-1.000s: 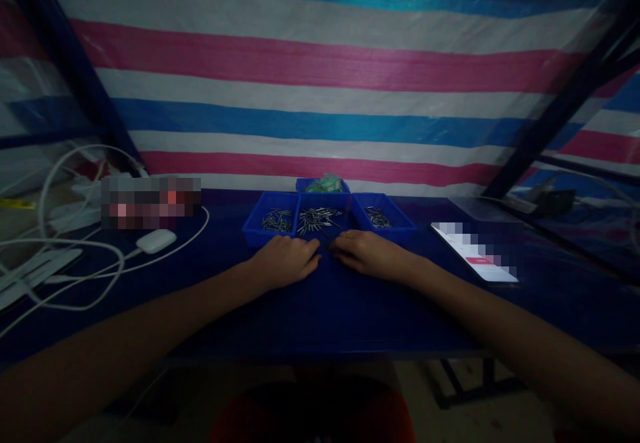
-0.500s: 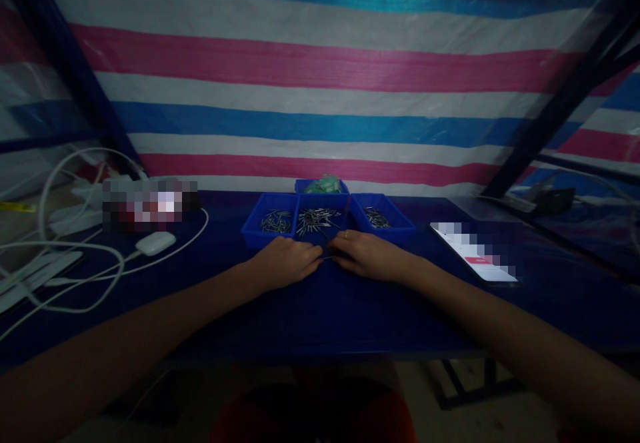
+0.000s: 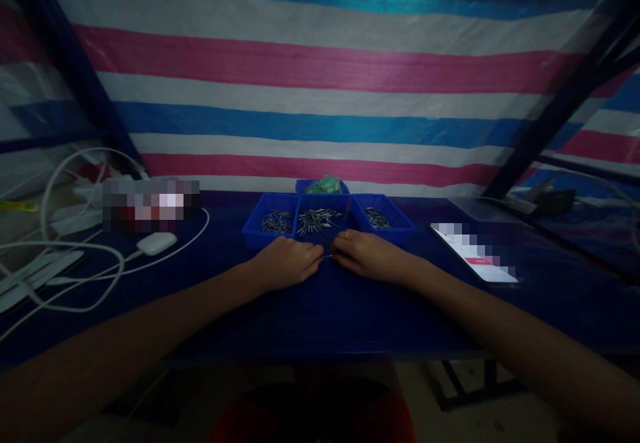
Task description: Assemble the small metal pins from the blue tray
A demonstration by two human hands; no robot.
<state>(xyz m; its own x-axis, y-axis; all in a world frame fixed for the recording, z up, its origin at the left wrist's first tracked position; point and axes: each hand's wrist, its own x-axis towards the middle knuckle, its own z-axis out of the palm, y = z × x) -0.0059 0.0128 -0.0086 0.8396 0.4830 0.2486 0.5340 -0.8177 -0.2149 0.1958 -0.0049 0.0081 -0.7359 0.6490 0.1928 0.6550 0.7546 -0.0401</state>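
Note:
My left hand and my right hand nearly meet on the blue table, in front of the blue bins. A thin metal rod spans the small gap between them, its ends pinched by the fingers of each hand. Behind my left hand, the left blue bin holds small metal pins. More metal pins lie in the middle, between the side bins. The right blue bin also has pins in it. At the back, another blue bin holds a green plastic bag.
On the left lie white cables, a white charger and a blurred-out object. A lit phone rests on the right side of the blue table. Behind hangs a striped sheet between blue posts.

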